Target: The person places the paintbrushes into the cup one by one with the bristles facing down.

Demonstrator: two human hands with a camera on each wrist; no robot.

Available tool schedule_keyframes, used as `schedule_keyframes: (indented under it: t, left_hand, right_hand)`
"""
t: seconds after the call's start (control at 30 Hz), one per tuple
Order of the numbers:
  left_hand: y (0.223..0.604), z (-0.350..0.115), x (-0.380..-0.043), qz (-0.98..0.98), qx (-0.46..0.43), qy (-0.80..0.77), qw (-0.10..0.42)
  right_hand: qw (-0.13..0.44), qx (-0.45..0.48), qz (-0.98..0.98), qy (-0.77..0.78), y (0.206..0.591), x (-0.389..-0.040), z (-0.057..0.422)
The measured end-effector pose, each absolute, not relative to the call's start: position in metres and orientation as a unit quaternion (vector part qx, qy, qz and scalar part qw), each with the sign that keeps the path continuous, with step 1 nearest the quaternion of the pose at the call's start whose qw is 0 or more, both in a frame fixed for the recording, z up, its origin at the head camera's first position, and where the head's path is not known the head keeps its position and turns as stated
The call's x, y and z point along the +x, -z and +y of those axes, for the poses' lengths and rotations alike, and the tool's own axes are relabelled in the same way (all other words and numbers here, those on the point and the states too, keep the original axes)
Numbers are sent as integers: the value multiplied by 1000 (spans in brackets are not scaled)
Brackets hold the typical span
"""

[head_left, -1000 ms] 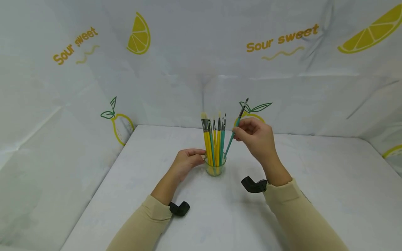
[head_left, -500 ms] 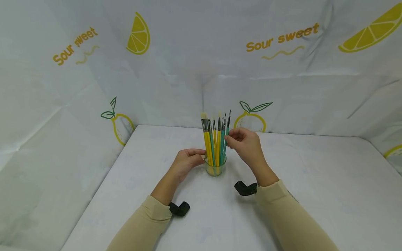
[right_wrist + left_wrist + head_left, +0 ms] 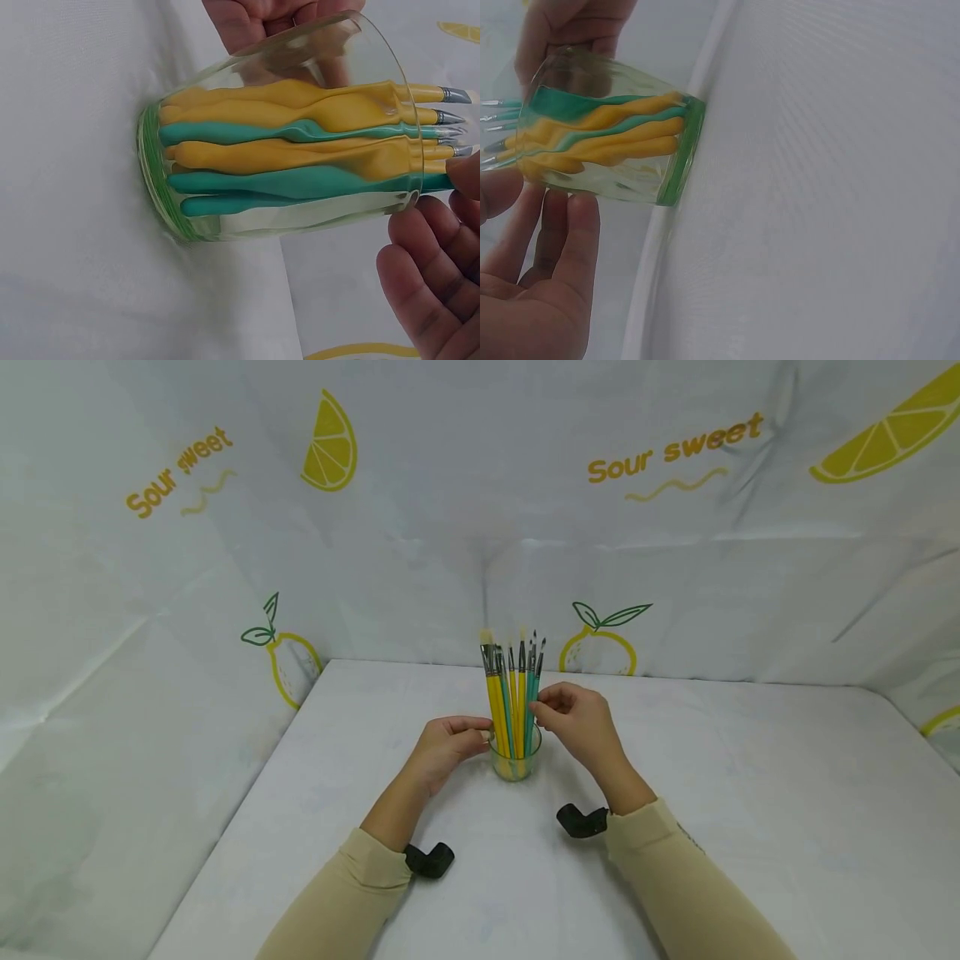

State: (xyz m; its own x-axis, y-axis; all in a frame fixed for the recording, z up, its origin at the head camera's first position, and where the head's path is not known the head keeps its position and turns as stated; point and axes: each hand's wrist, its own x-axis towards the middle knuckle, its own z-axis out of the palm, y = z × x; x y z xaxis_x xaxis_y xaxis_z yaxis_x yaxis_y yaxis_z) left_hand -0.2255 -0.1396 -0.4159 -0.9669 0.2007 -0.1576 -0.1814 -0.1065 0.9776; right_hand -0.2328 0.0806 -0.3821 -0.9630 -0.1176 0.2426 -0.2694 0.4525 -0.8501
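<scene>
A clear glass cup (image 3: 514, 770) with a greenish base stands upright on the white table, holding several yellow and turquoise paintbrushes (image 3: 492, 693), bristles up. My left hand (image 3: 444, 750) holds the cup by its left side near the rim, thumb and fingers around the edge. On the other side, my right hand (image 3: 579, 718) pinches a turquoise paintbrush (image 3: 540, 660) with thumb and index finger just above the rim. That brush has its handle end down in the cup, as the right wrist view shows through the glass (image 3: 300, 225); its other fingers are bent beside the rim.
White table covering (image 3: 495, 877) spreads around the cup. Behind it hangs a white cloth (image 3: 435, 577) printed with lemons and orange lettering. Each wrist carries a black camera mount (image 3: 430, 860) below a beige sleeve (image 3: 337, 902).
My right hand has moved left and down with the turquoise paintbrush, from a slant above the cup's right side to nearly upright, deeper among the others. The left hand has stayed at the cup.
</scene>
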Motion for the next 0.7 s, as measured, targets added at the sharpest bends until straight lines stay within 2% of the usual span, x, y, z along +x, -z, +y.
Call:
schedule_keyframes:
  t: [0.33, 0.57, 0.7]
  left_hand:
    - [414, -140, -226, 664, 2, -735, 139]
    - [393, -139, -212, 668, 19, -732, 133]
    - [407, -140, -222, 667, 12, -731, 143]
  right_hand:
    - [61, 116, -848, -513, 384, -229, 82]
    - [50, 122, -849, -511, 388, -230, 85]
    - [49, 120, -851, -510, 389, -230, 86]
